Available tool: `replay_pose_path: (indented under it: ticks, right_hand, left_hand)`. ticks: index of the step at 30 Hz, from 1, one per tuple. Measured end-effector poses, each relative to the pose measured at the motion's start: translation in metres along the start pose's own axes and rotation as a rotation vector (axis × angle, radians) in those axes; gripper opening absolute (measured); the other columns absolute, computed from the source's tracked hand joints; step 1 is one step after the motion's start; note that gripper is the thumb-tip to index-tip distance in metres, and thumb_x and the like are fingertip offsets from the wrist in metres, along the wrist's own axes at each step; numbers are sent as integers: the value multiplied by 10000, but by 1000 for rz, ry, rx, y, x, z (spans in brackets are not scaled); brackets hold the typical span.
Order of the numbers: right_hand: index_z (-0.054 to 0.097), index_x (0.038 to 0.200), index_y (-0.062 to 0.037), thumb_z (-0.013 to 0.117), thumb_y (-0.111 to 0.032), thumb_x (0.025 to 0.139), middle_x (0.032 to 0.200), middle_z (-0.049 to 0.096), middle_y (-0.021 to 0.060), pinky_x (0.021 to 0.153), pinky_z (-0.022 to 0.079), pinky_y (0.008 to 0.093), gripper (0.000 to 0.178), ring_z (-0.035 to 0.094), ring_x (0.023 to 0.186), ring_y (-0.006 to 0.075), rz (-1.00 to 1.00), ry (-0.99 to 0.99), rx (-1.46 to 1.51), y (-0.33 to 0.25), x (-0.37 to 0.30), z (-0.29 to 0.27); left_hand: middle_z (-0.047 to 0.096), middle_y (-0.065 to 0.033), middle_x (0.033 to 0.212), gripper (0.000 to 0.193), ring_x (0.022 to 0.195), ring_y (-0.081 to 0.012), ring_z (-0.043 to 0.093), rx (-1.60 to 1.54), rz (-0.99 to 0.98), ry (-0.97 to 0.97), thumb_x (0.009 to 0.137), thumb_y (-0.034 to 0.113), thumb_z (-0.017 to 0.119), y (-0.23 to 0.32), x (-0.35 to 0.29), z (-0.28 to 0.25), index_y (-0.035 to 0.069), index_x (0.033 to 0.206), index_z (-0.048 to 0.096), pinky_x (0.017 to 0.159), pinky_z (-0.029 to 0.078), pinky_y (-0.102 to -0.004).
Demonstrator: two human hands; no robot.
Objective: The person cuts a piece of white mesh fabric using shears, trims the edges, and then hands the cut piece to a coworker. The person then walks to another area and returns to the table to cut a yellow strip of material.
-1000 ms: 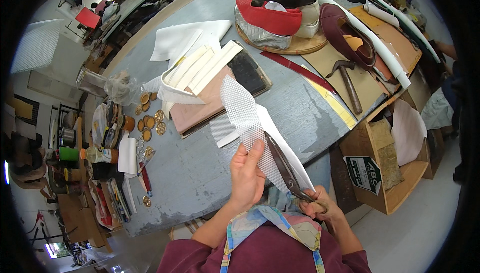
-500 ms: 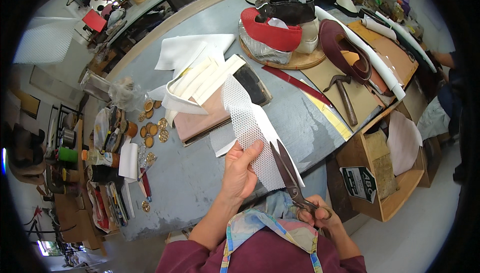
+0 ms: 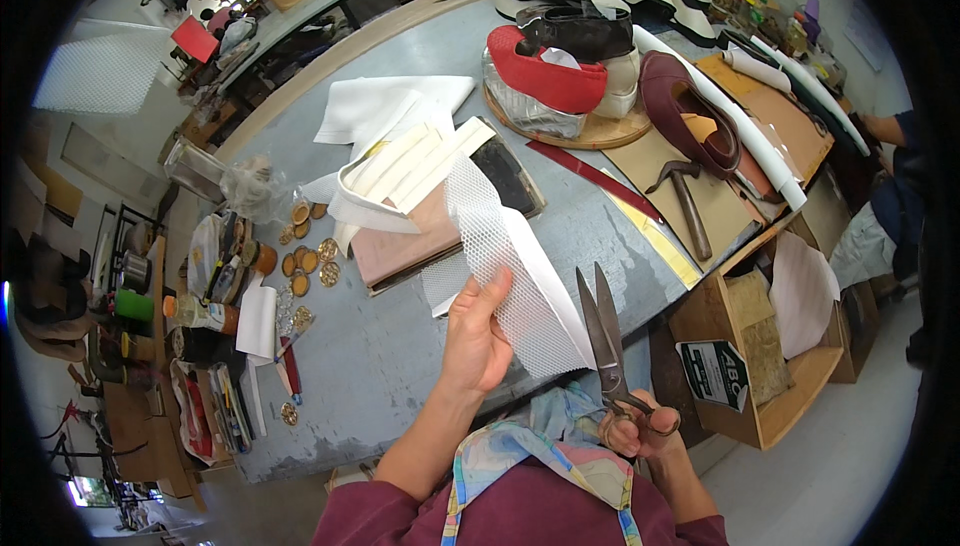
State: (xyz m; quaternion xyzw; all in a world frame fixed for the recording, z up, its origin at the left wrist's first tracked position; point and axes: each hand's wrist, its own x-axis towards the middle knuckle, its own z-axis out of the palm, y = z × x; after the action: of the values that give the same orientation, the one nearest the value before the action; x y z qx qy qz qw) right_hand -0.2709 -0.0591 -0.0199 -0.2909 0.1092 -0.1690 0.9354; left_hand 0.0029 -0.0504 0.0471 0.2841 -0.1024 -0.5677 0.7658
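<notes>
My left hand (image 3: pixel 478 334) pinches a strip of white perforated mesh (image 3: pixel 520 331) between thumb and fingers. Plain white sheet material (image 3: pixel 545 281) shows along the mesh's right side. My right hand (image 3: pixel 640 428) has its fingers through the handles of dark metal scissors (image 3: pixel 604 341). The blades point away from me, slightly parted, just right of the strip's edge, with nothing visible between them. Beyond my left hand, the strip's far end lies against a pinkish block (image 3: pixel 410 236) with cream strips (image 3: pixel 425 166) on top.
White sheets (image 3: pixel 395 106) lie farther back. Round gold pieces (image 3: pixel 305 264) are scattered at left. A hammer (image 3: pixel 690 211) and a dark red strip (image 3: pixel 595 178) lie at right, near a red shoe upper (image 3: pixel 545 71) on a round board. An open wooden drawer (image 3: pixel 770 386) juts out at right.
The scissors have moved right, away from the strip, and their blades have come off its edge. The strip's near end has swung slightly right, while my left hand keeps hold of it.
</notes>
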Motion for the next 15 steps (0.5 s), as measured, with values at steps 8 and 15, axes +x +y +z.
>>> replay_pose_path:
  ticks: [8,15]
  right_hand:
    - [519,679,-96,775,-741,686,558,524,15,453,347,257,694,476,468,114,-55,-30,52,4,-3,-5]
    - [514,616,-102,662,-596,897,494,516,22,452,365,282,587,490,420,130,-115,-60,78,-1,-5,-3]
  left_hand:
    - [656,-159,1255,357,1113,-286,673,85,19,13,1054,214,529,0,4,3,23,1355,535,946,588,-419]
    - [648,-157,1269,370,1144,-308,660,82,-3,-48,1055,210,523,2,6,12,18,1371,521,941,594,-427]
